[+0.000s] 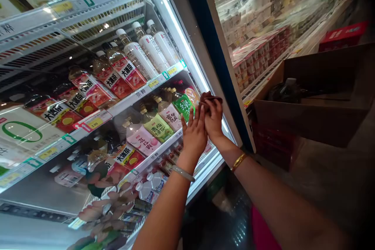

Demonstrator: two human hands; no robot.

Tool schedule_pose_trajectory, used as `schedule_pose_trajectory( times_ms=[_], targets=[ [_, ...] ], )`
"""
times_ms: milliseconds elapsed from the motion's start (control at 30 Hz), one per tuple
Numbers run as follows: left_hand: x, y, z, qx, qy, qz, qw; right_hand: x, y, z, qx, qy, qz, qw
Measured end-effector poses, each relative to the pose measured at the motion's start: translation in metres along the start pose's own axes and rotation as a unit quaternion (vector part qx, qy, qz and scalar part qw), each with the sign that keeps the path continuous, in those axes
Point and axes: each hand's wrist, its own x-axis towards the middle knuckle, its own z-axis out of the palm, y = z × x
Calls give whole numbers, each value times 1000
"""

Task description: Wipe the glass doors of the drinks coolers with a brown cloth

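Observation:
My right hand (213, 120), with a gold bracelet on the wrist, presses a dark brown cloth (211, 98) against the lit right edge of a drinks cooler's glass door (117, 119). The fingers are bent over the cloth, and part of it bunches out above them. Close beside it, my left hand (193, 134) lies with fingers stretched out against the glass, a pale bangle on its wrist. Just behind the fingers, inside the cooler, stand a green-labelled bottle (184, 105) and a white-labelled bottle (170, 114).
Shelves of bottled drinks fill the cooler, with price tags along the shelf edges (140, 93). To the right stands an open cardboard box (310, 119) with a dark bottle (288, 90) inside. Behind it runs another refrigerated case with stacked small red packs (263, 52).

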Motion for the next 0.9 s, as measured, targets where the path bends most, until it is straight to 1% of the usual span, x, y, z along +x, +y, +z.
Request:
schedule_pose_trajectory(
  times_ms=[67,100,133,167,200,267,333,367,400,467,533,567,633,767,833,900],
  targets=[
    [-20,-7,-4,2,16,-27,1000,-11,-9,-4,10,-67,-39,997],
    [-30,-11,-6,3,19,-41,999,-13,-9,-7,13,-92,-49,994],
    [-38,-14,-7,3,17,-57,998,-13,-6,-11,14,-104,-48,993],
    [-45,-16,-7,1,12,-72,997,-12,-1,-15,12,-102,-37,994],
    [-51,-17,-7,-3,7,-85,996,-10,5,-18,8,-84,-16,996],
    [-59,-18,-4,-14,0,-105,994,-8,16,-20,-4,-33,32,999],
    [-64,-17,0,-25,-1,-117,993,-14,20,-15,-13,-1,64,998],
    [-66,-16,2,-30,0,-121,992,-22,18,-11,-16,3,69,997],
    [-67,-16,4,-35,0,-124,992,-32,13,-6,-19,-1,66,998],
    [-70,-17,7,-42,-5,-122,992,-57,1,3,-21,-29,43,998],
    [-72,-20,7,-47,-11,-115,992,-78,-10,7,-22,-63,15,998],
    [-73,-22,6,-49,-12,-112,992,-83,-13,7,-22,-76,4,997],
    [-75,-26,3,-49,-5,-109,993,-84,-13,3,-17,-83,-10,996],
    [-77,-29,-1,-54,20,-114,992,-71,-4,-2,-12,-49,-4,999],
    [-78,-30,0,-61,30,-117,991,-74,-4,1,-15,-50,-8,999],
    [-79,-32,1,-69,39,-120,990,-83,-8,4,-21,-69,-22,997]
  ],
)
